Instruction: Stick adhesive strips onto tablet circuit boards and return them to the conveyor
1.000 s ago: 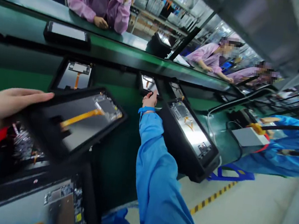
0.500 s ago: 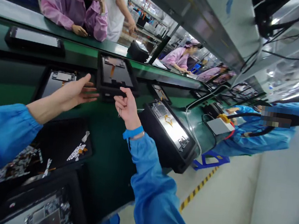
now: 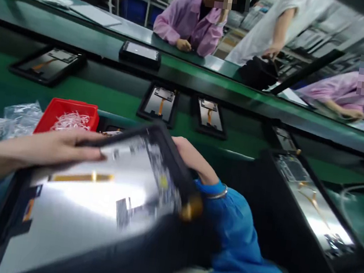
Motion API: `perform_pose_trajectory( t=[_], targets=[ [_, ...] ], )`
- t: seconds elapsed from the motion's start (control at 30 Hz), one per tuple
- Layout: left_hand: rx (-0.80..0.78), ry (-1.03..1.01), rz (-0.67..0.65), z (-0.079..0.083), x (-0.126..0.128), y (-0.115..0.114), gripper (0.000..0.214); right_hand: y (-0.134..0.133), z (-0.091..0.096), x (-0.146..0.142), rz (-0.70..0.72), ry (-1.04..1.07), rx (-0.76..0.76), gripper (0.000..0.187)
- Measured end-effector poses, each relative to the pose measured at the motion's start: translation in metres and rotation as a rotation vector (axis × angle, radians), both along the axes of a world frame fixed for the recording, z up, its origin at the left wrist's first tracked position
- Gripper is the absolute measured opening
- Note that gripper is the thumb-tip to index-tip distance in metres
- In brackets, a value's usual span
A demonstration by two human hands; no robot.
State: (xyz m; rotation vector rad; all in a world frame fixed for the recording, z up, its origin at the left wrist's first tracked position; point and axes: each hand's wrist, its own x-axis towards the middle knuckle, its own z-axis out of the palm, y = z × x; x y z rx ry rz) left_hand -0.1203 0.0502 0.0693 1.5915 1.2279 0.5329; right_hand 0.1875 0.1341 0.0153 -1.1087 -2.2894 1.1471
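A black tray (image 3: pixel 179 154) fills the near middle, tilted and partly blurred. It carries an opened flat device (image 3: pixel 67 220) with a bright silver panel, a circuit board along one side and an orange ribbon cable. My left hand (image 3: pixel 66 148) lies over the tray's left edge, its fingers reaching onto the device. At the far right edge my right hand (image 3: pixel 193 156) grips the tray, with most of its fingers hidden behind the rim. The tray's lower right side is a dark blur.
A red bin (image 3: pixel 45 118) of white strips and clear plastic bags (image 3: pixel 23 118) stand left. Beyond, smaller trays (image 3: pixel 161 102) with devices lie on the green belt (image 3: pixel 116 96). A black tray stack (image 3: pixel 279 212) stands right. Co-workers (image 3: pixel 190 25) sit or stand across the bench.
My hands have let go of the tray on the belt and come back to the near tray, which now fills the foreground. The view has swung left, bringing the red bin into sight.
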Motion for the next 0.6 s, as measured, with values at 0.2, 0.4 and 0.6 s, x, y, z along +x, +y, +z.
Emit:
perform_pose_trajectory(
  t=[0.2,0.4,0.6],
  targets=[
    [0.236,0.297,-0.391,-0.037,0.028,-0.03,0.029,0.002,-0.019,-0.06,0.1,-0.146,0.003,0.015],
    [0.541,0.356,-0.352,-0.053,0.022,-0.032,0.033,-0.012,-0.043,-0.067,0.044,-0.214,-0.036,0.041],
    [0.585,0.336,-0.304,-0.054,0.018,-0.016,0.03,-0.013,-0.044,-0.061,-0.007,-0.091,-0.221,0.034]
  ],
)
